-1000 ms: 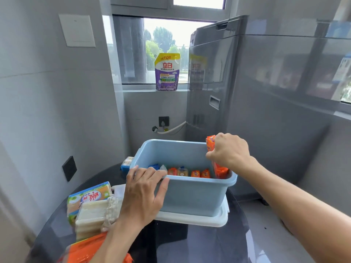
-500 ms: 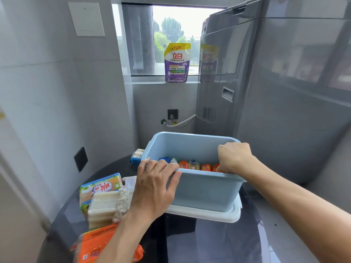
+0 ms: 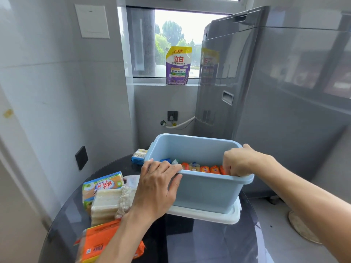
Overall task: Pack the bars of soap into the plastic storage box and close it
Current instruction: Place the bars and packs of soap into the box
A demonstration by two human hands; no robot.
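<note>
One head-worn camera looks forward and down, close over the box (image 3: 201, 188) on the table (image 3: 209, 242).

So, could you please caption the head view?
Left hand steadies pale blue plastic box; right hand reaches among orange soap bars.

You face grey tiled walls (image 3: 57, 92) and a window (image 3: 171, 40) bright with daylight and green trees. A tall grey washing machine (image 3: 266, 92) stands to your right beside the dark round glass table (image 3: 209, 243).
</note>
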